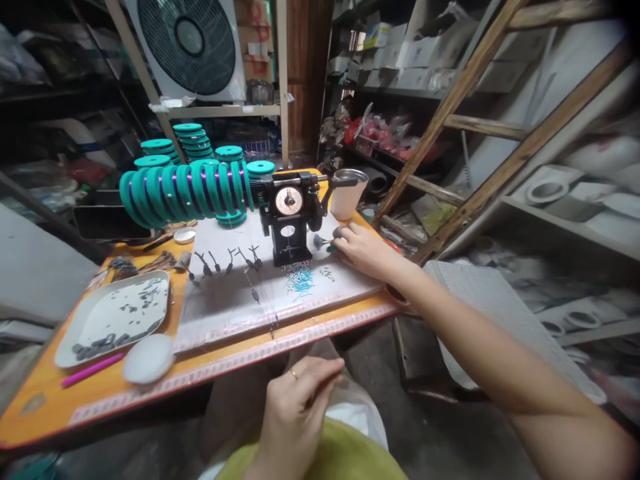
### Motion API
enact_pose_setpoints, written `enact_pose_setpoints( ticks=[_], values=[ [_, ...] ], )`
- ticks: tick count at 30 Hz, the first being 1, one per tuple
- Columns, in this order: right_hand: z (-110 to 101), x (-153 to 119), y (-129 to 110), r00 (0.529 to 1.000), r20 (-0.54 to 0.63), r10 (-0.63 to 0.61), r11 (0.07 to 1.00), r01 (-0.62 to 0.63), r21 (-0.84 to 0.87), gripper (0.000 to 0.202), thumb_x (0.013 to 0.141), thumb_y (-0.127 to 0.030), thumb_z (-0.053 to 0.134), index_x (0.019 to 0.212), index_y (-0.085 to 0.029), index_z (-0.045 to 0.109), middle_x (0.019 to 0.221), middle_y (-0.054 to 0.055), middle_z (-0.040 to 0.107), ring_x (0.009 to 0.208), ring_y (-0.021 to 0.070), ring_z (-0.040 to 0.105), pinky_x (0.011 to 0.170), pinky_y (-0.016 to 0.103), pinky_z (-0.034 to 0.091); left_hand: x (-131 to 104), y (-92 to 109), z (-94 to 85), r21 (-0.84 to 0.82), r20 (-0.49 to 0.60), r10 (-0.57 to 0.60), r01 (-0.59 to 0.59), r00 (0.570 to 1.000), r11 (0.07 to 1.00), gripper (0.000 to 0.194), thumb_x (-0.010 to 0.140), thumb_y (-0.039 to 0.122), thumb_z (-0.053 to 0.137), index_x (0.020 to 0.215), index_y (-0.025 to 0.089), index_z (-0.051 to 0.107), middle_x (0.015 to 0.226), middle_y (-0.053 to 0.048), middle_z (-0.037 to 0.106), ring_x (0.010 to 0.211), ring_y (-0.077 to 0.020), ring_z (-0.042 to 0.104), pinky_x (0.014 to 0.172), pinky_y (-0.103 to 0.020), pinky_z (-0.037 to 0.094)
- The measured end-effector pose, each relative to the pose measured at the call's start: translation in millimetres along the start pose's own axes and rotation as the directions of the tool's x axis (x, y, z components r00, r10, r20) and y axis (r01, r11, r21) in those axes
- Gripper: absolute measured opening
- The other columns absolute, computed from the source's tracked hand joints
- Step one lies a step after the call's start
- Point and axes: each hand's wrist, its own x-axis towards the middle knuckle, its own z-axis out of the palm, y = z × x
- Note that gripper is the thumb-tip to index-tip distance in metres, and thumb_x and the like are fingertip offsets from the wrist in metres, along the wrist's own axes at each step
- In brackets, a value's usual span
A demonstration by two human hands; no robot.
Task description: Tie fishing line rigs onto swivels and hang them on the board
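My right hand [356, 248] reaches to the right side of a white board [220, 313]. Its fingers curl closed by a small grey tufted piece [320, 241]; what they grip is hidden. In front of my lap my left hand [303, 400], with a ring on one finger, has thumb and fingertips pressed together; anything between them is too small to see. Between board and hands stands a black hand-cranked device [291, 230] with a round dial and a row of teal spools [187, 190] on its shaft. Blue bits [300, 281] and tiny beads lie at its foot.
Dark forked pieces [230, 260] stand along the board. A white tray [163, 287] of dark pieces, a round white lid [149, 360] and a magenta pen [93, 371] lie at left. A cup [347, 197] stands behind my right hand. A wooden ladder [450, 120] leans at right.
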Motion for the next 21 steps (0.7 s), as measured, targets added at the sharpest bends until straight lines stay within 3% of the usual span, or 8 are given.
enact_pose_setpoints(
  ticks=[3, 6, 8, 10, 13, 16, 18, 21],
  values=[
    [-8, -42, -23, 0.980, -0.140, 0.142, 0.977, -0.116, 0.178, 0.013, 0.089, -0.030, 0.057, 0.095, -0.021, 0.063, 0.098, 0.009, 0.059, 0.093, 0.0243, 0.052, 0.091, 0.042, 0.040, -3, -13, 10.1, 0.184, 0.024, 0.029, -0.033, 0.999, 0.982, 0.017, 0.090, 0.007, 0.060, 0.101, 0.018, 0.064, 0.080, -0.002, 0.075, 0.065, -0.0117, 0.071, 0.060, -0.017, 0.056],
    [6, -106, -49, 0.907, -0.197, 0.373, 0.862, -0.261, 0.434, 0.021, 0.093, -0.044, 0.053, 0.098, -0.024, 0.060, 0.087, 0.003, 0.058, 0.082, 0.0196, 0.052, 0.079, 0.034, 0.043, -6, -29, 18.2, 0.268, 0.033, 0.058, -0.065, 0.998, 0.961, 0.010, 0.092, 0.010, 0.060, 0.096, 0.018, 0.063, 0.080, -0.002, 0.077, 0.065, -0.0127, 0.072, 0.061, -0.018, 0.055],
    [30, -144, -62, 0.834, -0.099, 0.542, 0.692, -0.377, 0.615, 0.040, 0.095, -0.057, 0.044, 0.085, -0.022, 0.061, 0.071, 0.001, 0.055, 0.064, 0.0153, 0.049, 0.059, 0.028, 0.039, -6, -38, 21.5, 0.307, 0.067, 0.087, -0.103, 0.994, 0.946, 0.009, 0.092, 0.011, 0.060, 0.095, 0.018, 0.064, 0.082, -0.003, 0.078, 0.068, -0.0136, 0.074, 0.064, -0.019, 0.056],
    [60, -169, -70, 0.746, 0.077, 0.662, 0.451, -0.478, 0.754, 0.065, 0.094, -0.070, 0.028, 0.069, -0.019, 0.058, 0.057, 0.000, 0.049, 0.049, 0.0113, 0.039, 0.046, 0.025, 0.027, -5, -42, 23.1, 0.341, 0.112, 0.109, -0.141, 0.988, 0.930, 0.009, 0.092, 0.011, 0.060, 0.095, 0.018, 0.065, 0.085, -0.004, 0.078, 0.069, -0.0140, 0.074, 0.068, -0.020, 0.057],
    [101, -180, -75, 0.621, 0.310, 0.720, 0.088, -0.524, 0.847, 0.070, 0.088, -0.078, 0.029, 0.055, -0.019, 0.047, 0.046, -0.005, 0.037, 0.041, 0.0071, 0.027, 0.043, 0.023, 0.020, -1, -43, 23.6, 0.382, 0.171, 0.128, -0.186, 0.977, 0.905, 0.009, 0.093, 0.012, 0.059, 0.095, 0.017, 0.066, 0.088, -0.004, 0.079, 0.071, -0.0142, 0.075, 0.070, -0.020, 0.057],
    [123, -174, -76, 0.551, 0.469, 0.690, -0.192, -0.486, 0.853, 0.066, 0.080, -0.081, 0.040, 0.051, -0.022, 0.040, 0.042, -0.009, 0.028, 0.038, 0.0058, 0.020, 0.039, 0.021, 0.017, 3, -42, 23.8, 0.422, 0.207, 0.133, -0.211, 0.969, 0.882, 0.011, 0.094, 0.013, 0.057, 0.093, 0.018, 0.067, 0.087, -0.004, 0.079, 0.069, -0.0137, 0.075, 0.066, -0.019, 0.057],
    [128, -169, -75, 0.528, 0.540, 0.655, -0.320, -0.453, 0.832, 0.064, 0.079, -0.079, 0.042, 0.051, -0.022, 0.039, 0.040, -0.010, 0.026, 0.036, 0.0051, 0.017, 0.038, 0.021, 0.015, 4, -41, 24.1, 0.448, 0.212, 0.132, -0.217, 0.968, 0.868, 0.012, 0.094, 0.013, 0.056, 0.093, 0.017, 0.067, 0.085, -0.004, 0.079, 0.067, -0.0134, 0.074, 0.066, -0.019, 0.057],
    [131, -169, -74, 0.508, 0.605, 0.613, -0.437, -0.421, 0.795, 0.060, 0.089, -0.069, 0.043, 0.055, -0.020, 0.042, 0.042, -0.011, 0.027, 0.035, 0.0040, 0.017, 0.036, 0.019, 0.015, 5, -42, 24.2, 0.471, 0.208, 0.140, -0.225, 0.968, 0.853, 0.012, 0.094, 0.014, 0.056, 0.093, 0.018, 0.067, 0.083, -0.003, 0.079, 0.064, -0.0128, 0.073, 0.063, -0.018, 0.056]
  ],
)
